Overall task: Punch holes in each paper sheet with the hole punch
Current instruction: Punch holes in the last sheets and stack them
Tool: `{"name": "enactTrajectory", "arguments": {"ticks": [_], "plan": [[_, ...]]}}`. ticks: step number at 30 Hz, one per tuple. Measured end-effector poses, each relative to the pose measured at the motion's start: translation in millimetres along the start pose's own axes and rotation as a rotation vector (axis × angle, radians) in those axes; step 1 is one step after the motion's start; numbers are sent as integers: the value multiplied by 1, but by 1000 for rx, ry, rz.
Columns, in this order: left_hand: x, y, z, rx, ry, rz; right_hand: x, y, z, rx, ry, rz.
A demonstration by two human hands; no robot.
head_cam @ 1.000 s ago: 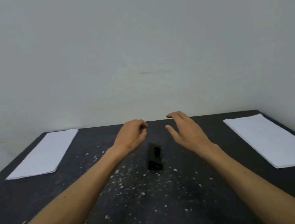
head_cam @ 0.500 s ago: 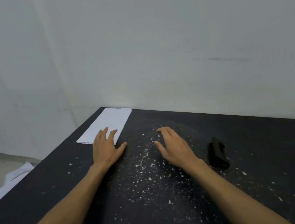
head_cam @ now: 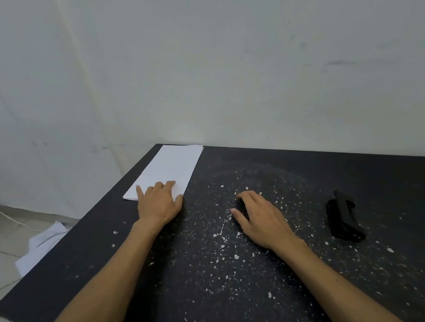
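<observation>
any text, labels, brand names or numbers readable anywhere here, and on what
None: no readable text in the head view.
Paper stack under the left hand: top sheet shows blank white.
Hole punch: plain black, no brand or label visible.
Black table: only white specks, no writing.
Sheets on the floor: too blurred to tell whether anything is printed on them.
Wall: scuff marks only, no signs.
</observation>
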State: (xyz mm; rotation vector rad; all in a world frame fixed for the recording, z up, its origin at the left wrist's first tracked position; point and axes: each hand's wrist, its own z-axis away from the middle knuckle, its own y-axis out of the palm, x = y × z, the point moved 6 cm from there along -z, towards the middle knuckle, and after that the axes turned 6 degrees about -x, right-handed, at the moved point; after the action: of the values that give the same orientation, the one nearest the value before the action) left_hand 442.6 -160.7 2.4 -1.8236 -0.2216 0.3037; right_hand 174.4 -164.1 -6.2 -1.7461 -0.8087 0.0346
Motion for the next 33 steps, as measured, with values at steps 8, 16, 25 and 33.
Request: {"name": "enactTrajectory", "arguments": {"ticks": [8, 16, 25, 33], "plan": [[-12, -13, -10, 122, 25, -136, 1, -1, 1, 1, -11, 10], [-10, -13, -8, 85, 21, -61, 2, -3, 1, -2, -10, 18], [-3, -8, -9, 47, 34, -78, 3, -4, 2, -14, -11, 7], [-6, -13, -17, 176, 8, -79, 1, -2, -1, -27, -10, 8]]}}
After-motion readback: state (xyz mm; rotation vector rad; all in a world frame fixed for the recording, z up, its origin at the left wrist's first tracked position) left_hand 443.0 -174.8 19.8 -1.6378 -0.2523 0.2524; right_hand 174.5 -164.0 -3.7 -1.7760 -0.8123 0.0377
